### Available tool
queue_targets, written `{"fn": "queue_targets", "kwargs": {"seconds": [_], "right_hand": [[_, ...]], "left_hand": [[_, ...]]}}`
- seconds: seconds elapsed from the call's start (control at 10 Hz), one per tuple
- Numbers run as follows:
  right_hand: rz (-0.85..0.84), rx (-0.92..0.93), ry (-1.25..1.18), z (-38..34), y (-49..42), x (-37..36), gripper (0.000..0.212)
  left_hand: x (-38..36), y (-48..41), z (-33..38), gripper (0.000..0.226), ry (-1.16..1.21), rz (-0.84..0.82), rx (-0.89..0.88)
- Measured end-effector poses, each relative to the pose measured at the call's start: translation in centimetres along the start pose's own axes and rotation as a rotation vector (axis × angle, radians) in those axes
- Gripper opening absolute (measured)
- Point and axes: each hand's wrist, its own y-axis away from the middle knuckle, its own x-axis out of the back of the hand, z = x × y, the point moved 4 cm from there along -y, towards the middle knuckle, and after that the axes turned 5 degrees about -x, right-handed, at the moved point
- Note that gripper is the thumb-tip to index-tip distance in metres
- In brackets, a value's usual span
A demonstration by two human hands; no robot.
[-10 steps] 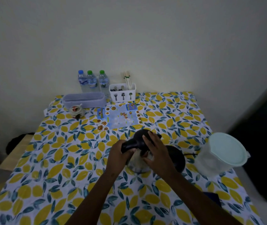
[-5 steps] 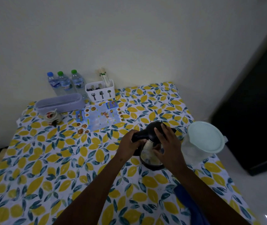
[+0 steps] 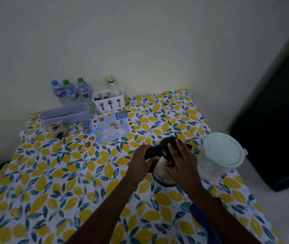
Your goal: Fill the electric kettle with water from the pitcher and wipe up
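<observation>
fingers [image 3: 172, 149] on one kettle [image 3: 165, 171], three bottles [image 3: 70, 93]

Steel-bodied electric kettle with black lid [image 3: 166, 148]: body largely hidden behind right hand [image 3: 184, 166] and left hand [image 3: 140, 166]; water level not visible. Frosted plastic pitcher with pale green lid [image 3: 222, 152]: contents unreadable through lid. Blue cloth [image 3: 203, 224] half covered by right forearm, cut off at bottom edge. Printed leaflet [image 3: 108, 129] text too small.
</observation>
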Motion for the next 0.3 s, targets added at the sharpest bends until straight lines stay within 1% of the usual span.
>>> {"fn": "queue_targets", "kwargs": {"seconds": [0.1, 0.2, 0.3], "right_hand": [[0.031, 0.023, 0.045, -0.5, -0.2, 0.7, 0.07], [0.044, 0.07, 0.075, -1.1, -1.2, 1.2, 0.067], [0.017, 0.146, 0.066, -3.2, -3.6, 2.2, 0.065]], "left_hand": [[0.9, 0.6, 0.1, 0.06, -0.181, 0.025, -0.084], [2.5, 0.5, 0.2, 0.063, -0.277, 0.055, -0.111], [5.9, 0.1, 1.0, 0.069, -0.371, 0.075, -0.139]]}}
